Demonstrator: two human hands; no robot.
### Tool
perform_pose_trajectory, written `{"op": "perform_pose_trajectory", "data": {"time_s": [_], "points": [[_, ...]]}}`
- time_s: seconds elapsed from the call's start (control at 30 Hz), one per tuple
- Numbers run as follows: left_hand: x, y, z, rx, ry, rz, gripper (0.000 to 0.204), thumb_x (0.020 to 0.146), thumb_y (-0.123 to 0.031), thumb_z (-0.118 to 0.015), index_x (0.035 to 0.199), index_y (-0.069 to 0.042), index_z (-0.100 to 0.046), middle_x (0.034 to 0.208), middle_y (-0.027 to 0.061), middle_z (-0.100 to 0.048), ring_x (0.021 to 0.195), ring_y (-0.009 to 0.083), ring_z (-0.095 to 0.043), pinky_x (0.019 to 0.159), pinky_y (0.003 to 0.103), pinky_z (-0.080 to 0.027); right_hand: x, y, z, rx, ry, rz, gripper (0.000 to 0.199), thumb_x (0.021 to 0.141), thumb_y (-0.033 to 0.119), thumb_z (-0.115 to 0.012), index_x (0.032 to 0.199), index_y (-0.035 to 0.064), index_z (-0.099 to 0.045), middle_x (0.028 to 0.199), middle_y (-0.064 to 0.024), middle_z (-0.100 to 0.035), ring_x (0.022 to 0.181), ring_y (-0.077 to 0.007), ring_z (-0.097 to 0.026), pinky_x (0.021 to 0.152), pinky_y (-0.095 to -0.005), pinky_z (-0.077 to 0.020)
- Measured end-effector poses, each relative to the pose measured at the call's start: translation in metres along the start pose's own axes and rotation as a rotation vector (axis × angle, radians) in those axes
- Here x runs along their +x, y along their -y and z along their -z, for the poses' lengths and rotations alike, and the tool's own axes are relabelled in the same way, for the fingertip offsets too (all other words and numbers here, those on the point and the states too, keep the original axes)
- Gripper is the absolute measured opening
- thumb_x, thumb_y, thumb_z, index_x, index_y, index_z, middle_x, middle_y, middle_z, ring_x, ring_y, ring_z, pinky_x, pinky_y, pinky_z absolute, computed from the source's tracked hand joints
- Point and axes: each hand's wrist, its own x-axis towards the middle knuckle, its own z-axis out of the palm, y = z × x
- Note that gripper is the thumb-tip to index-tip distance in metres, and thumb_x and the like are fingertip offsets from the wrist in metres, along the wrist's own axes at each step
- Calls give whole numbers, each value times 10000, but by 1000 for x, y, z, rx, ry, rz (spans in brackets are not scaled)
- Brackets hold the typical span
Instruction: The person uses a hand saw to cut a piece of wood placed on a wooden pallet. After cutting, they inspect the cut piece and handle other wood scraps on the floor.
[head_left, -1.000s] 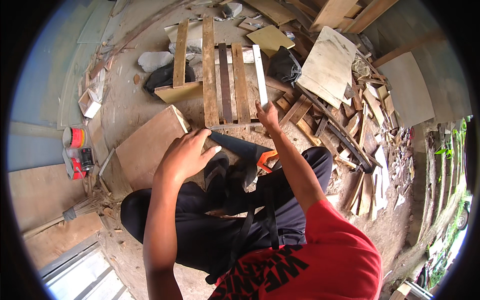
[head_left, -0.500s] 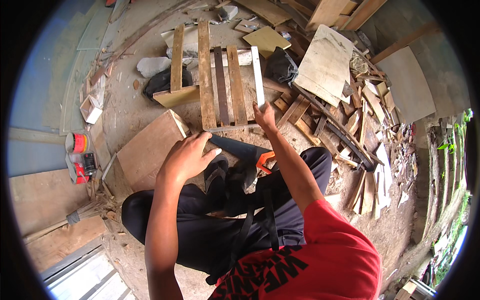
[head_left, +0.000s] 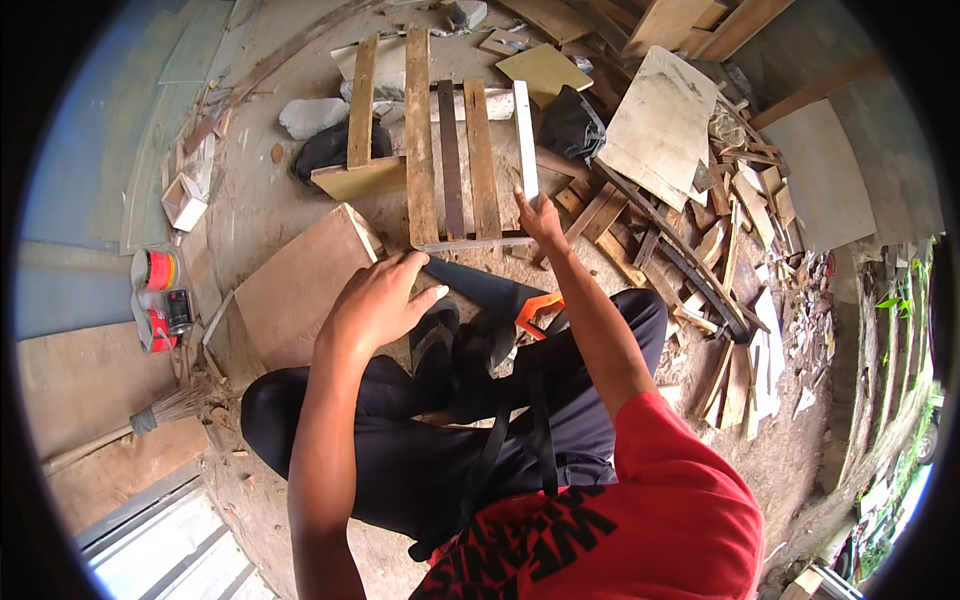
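Note:
In front of me is a slatted wooden frame (head_left: 420, 140), with several brown slats joined to a thin crosspiece at the near end. My right hand (head_left: 543, 220) grips the near end of its rightmost, white-faced slat (head_left: 525, 130). Close to the frame's near left corner is my left hand (head_left: 372, 298), its fingers extended and thumb apart; whether the fingertips touch the corner I cannot tell. Between the hands, above my crossed legs, a hand saw (head_left: 475, 285) with a dark blade and orange handle lies slantwise.
A plywood box or panel (head_left: 295, 285) lies left of my hand. Scrap wood (head_left: 610, 235) and a large pale board (head_left: 660, 125) are heaped on the right. Cans (head_left: 155, 270) stand at the far left beside a broom (head_left: 175, 408). Behind the slats are a dark bag (head_left: 335, 155) and a whitish block (head_left: 310, 118).
The whole view has shifted slightly. My right hand sits a little farther along the white slat; the left hand keeps nearly the same place by the corner.

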Motion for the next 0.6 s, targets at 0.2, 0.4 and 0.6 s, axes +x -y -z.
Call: {"op": "perform_pose_trajectory", "data": {"time_s": [0.2,0.4,0.6], "points": [[1,-5,1,13,19,13,461,941,-338,-643,1249,-5,-564,1238,202,-645,1125,382,-626,941,448,-505,20,-35,11,180,70,52,517,1023,490,-497,930,-12,-583,639,-36,-529,600,-139,-545,545,-342,-448],[8,-11,-3,-9,27,-10,474,942,-355,-641,1259,-9,-568,1228,218,-650,1127,384,-630,940,443,-506,16,-38,20,172,60,59,532,1016,515,-507,935,-6,-584,678,-10,-498,630,-96,-477,551,-314,-415],[22,5,-11,-122,-11,-15,472,941,-358,-642,1255,-11,-578,1208,218,-657,1117,391,-630,948,443,-498,-25,19,16,176,-21,112,514,999,485,-557,861,-8,-592,621,-54,-511,605,-119,-502,547,-345,-429]]}}
